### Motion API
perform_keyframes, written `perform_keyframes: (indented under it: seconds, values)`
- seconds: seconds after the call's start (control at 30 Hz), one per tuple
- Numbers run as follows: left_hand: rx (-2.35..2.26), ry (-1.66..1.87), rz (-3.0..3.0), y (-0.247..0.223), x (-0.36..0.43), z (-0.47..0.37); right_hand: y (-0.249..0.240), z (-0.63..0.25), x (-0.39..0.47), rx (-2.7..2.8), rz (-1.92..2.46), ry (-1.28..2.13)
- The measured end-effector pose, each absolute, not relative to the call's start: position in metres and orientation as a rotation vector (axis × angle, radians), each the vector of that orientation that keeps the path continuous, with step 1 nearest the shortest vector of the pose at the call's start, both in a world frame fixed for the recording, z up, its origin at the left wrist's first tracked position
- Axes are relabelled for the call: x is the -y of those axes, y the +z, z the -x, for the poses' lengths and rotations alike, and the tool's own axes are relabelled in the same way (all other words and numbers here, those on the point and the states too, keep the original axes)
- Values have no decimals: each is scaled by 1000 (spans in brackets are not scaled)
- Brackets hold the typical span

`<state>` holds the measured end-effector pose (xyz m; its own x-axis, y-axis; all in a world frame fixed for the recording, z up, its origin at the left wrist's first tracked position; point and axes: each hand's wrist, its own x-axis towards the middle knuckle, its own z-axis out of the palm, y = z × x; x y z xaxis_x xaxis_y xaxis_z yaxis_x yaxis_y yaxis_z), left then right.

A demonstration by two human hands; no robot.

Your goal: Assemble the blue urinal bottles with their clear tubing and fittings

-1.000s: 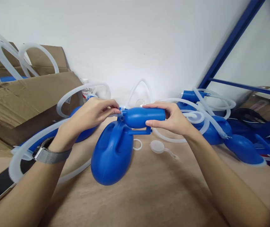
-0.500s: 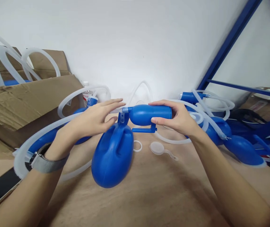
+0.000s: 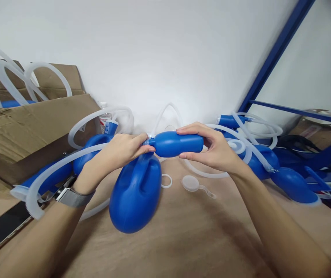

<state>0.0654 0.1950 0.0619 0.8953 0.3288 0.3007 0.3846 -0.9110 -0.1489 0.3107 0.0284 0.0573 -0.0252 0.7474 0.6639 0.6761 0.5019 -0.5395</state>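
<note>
My right hand [image 3: 211, 144] grips the wide right end of a blue bottle-shaped plastic piece [image 3: 172, 144], thumb below and fingers on top. At that piece's narrow left neck, my left hand [image 3: 127, 148] is closed with thumb and fingers around the clear end of a white corrugated hose [image 3: 63, 159]. The hose runs from there leftward and loops round behind my wrist. Just below my left hand stands a blue jug [image 3: 136, 195] with a moulded handle; its mouth is hidden by the hand.
On the table [image 3: 179, 239] lie a white ring [image 3: 167, 181] and a translucent cap with a strap [image 3: 190, 183]. A cardboard box [image 3: 38, 127] with hoses stands left, near a plastic bottle [image 3: 104, 117]. More blue jugs [image 3: 294, 184] and hoses lie right, beside a blue metal frame [image 3: 275, 58].
My left hand, earlier open with fingers stretched out, has closed around the hose end at the neck. The blue bottle-shaped piece has turned, and its side handle no longer shows.
</note>
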Motion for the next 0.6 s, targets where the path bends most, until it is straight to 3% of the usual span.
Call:
perform_keyframes:
  seconds: [0.6]
  values:
    - [643, -757, 3071, 48, -198, -76, 66, -313, -22, 2002, 1099, -292]
